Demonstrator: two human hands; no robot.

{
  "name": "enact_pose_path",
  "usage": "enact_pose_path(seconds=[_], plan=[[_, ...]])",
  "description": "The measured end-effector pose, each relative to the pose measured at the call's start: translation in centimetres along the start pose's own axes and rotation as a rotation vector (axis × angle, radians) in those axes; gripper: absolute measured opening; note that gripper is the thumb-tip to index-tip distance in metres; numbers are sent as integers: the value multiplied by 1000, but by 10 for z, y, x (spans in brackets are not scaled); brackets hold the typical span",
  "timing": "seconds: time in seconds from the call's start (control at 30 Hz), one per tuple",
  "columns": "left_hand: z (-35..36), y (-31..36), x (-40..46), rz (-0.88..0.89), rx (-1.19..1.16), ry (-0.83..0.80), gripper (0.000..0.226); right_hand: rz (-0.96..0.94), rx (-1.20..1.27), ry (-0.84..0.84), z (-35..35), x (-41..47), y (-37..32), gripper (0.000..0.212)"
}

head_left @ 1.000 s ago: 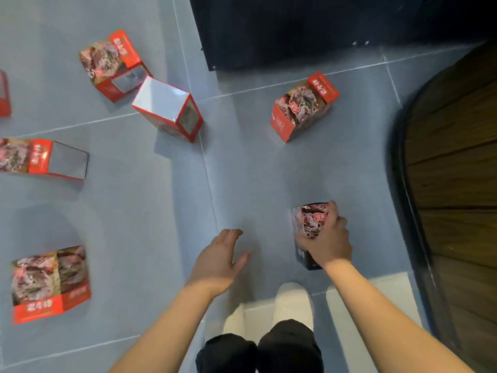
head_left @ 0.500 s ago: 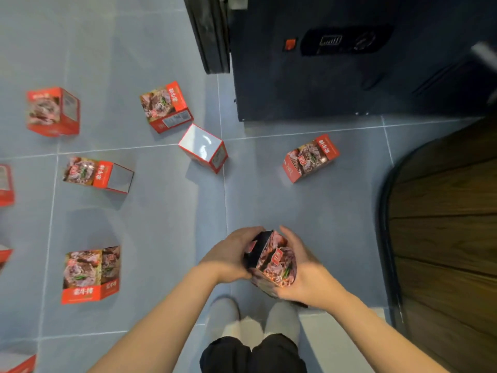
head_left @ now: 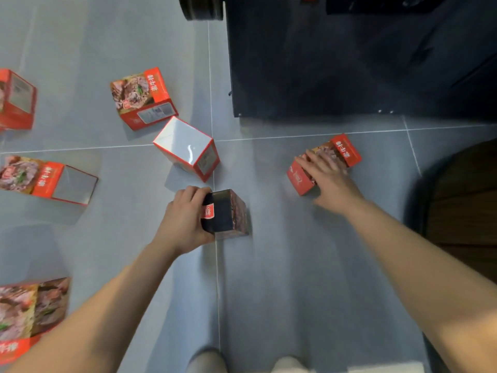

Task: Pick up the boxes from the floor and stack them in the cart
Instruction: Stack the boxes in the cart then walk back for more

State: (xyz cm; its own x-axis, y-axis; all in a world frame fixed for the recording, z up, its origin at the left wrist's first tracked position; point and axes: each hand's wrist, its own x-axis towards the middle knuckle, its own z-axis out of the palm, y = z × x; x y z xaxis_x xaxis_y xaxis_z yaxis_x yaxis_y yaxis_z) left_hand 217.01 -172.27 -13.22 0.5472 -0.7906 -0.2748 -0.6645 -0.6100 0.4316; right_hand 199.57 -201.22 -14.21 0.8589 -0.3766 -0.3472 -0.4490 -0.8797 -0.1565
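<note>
Released by the right hand (head_left: 329,179) since half a second ago, dark food box (head_left: 226,212) now gripped by left hand (head_left: 185,219) alone, above grey floor (head_left: 269,278). Right fingers (head_left: 313,161) straight, flat atop red box (head_left: 324,164) lying on floor near black cart (head_left: 349,63).

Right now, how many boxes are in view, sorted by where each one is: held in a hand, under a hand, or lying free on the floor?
Held in the left hand: 1, the dark box
Under the right hand: 1, the red box
Free on the floor: 5
Total: 7
</note>
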Motion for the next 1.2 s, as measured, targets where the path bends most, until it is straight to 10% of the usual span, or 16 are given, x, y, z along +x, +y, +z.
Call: enact_pose_path(seconds=[0.27,0.67,1.2], plan=[[18,0,24,35,52,-8,88,-121,-416,-18,3,39,6,77],[-225,113,-149,-225,-58,-4,99,120,239,-162,-235,-147,-105,81],[-415,213,-472,-790,-147,345,95,-295,380,-134,-459,-299,-281,75]])
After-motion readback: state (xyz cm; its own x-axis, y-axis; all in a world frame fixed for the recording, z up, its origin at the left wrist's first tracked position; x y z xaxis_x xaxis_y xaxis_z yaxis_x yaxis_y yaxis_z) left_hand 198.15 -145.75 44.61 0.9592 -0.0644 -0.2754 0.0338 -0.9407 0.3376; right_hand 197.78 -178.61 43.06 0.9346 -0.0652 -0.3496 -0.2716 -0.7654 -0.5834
